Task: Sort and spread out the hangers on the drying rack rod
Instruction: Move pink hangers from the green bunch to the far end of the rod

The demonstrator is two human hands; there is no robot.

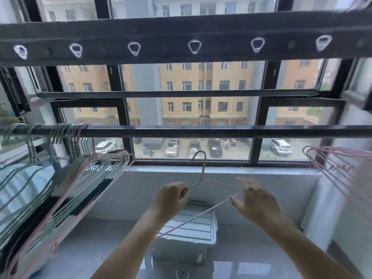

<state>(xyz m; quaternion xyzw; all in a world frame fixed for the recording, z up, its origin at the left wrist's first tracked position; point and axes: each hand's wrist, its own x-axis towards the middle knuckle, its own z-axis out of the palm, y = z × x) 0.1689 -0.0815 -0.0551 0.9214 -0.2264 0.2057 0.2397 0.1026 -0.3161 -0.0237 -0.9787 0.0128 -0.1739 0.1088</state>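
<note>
While the left hand (171, 198) curls its fingers round one shoulder of a thin pink hanger (203, 172), just below the neck, the right hand (255, 200) has its fingers straight and spread and holds nothing. Its thumb lies close to the far end of the hanger's lower bar, but motion blur hides whether it touches. The hanger is off the rod (201, 130), hook up and tilted, held in the air below the rod's middle stretch and in front of the window sill.

Judged from how things lie, the task is at an early stage. A dense bunch of green, white and pink hangers (80, 168) crowds the left end of the rod, hooks packed side by side and bodies fanned together. None is spaced along the middle or toward the right end. A second cluster of pink hangers (330, 160) shows at the right edge of the view, below the rod and blurred; what carries it cannot be told. Still to do, it seems: hook the held hanger onto the rod, then draw the bunch apart piece by piece
</note>
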